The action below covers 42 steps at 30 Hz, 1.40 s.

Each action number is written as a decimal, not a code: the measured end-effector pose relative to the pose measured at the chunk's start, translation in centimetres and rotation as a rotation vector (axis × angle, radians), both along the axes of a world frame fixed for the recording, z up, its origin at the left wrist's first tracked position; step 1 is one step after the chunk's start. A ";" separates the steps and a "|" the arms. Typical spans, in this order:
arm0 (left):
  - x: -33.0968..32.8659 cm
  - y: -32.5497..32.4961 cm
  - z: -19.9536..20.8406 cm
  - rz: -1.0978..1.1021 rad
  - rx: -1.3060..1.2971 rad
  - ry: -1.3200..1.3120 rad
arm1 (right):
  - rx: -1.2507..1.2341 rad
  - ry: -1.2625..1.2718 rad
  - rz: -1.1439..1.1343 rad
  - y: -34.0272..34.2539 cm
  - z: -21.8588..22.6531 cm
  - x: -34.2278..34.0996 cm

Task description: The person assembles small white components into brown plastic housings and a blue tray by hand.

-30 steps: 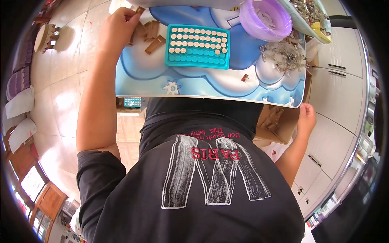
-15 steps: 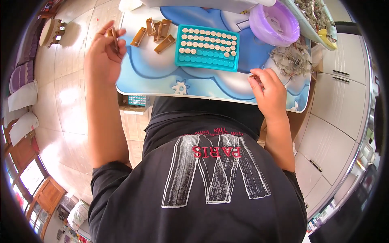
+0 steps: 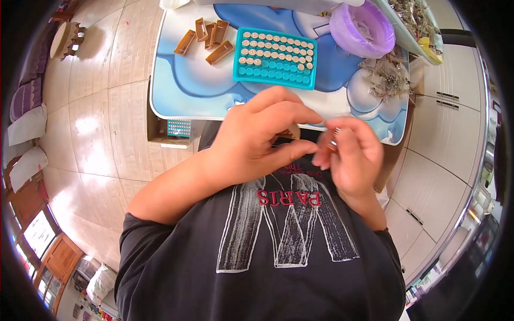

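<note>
Both hands are close together over my lap, just in front of the table edge. My left hand curls round, its thumb and forefinger reaching toward the right hand. A brown piece shows partly behind its fingers, mostly hidden. My right hand pinches a small brown-and-silver part, somewhat blurred. Beyond the hands lies a teal tray with rows of round cream pieces; part of its two nearest rows shows bare teal wells. Several open brown plastic cases lie loose left of the tray.
A purple basin stands on the blue patterned table at the far right. Near it sits a tangled heap of small clear and metallic bits. A box holding another teal tray is under the table's left edge.
My left hand has swung right and toward me, from beside the brown cases to my lap. My right hand has drawn back off the table edge to meet it.
</note>
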State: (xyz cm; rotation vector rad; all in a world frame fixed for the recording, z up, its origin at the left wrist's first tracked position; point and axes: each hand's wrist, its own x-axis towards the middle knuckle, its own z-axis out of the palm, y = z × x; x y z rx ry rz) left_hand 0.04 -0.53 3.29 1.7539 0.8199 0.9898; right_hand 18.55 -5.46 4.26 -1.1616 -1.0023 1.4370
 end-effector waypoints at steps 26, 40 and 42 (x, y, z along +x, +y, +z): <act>-0.8 -0.8 -3.1 0.110 -1.015 -0.494 | -0.204 -0.157 0.079 1.7 -2.1 -1.4; -1.1 -0.6 -3.0 0.049 -1.062 -0.433 | 0.363 -0.510 0.052 2.7 -2.9 -1.7; -1.1 -0.6 -2.8 0.030 -1.072 -0.392 | 0.488 -0.578 0.095 3.2 -2.9 -1.4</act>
